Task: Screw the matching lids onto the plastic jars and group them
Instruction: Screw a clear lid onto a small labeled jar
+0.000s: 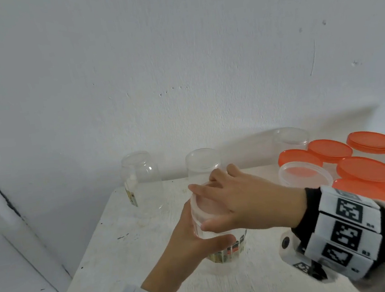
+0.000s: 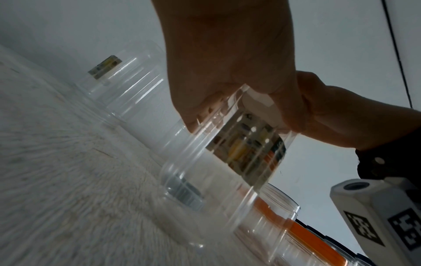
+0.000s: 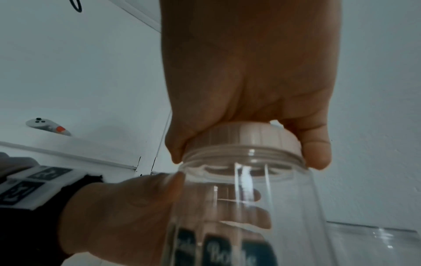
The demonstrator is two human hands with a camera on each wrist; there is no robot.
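A clear plastic jar (image 1: 225,250) with a colourful label stands upright on the white table (image 1: 115,238). My left hand (image 1: 195,239) grips its body from the left, thumb across the front. My right hand (image 1: 238,200) comes from the right and curls over a pale ribbed lid (image 1: 202,207) that sits on the jar's mouth. The right wrist view shows the lid (image 3: 246,136) pinched between my right hand's fingers (image 3: 316,153) and thumb, on the threaded neck of the jar (image 3: 250,203). In the left wrist view, the left hand (image 2: 227,75) wraps the jar (image 2: 239,162).
Two clear jars (image 1: 141,182) (image 1: 203,163) stand upside down near the wall, and a third (image 1: 291,137) further right. Several orange lids (image 1: 367,169) crowd the right side beside an open wide clear jar (image 1: 302,174). The table's left edge (image 1: 87,261) drops off.
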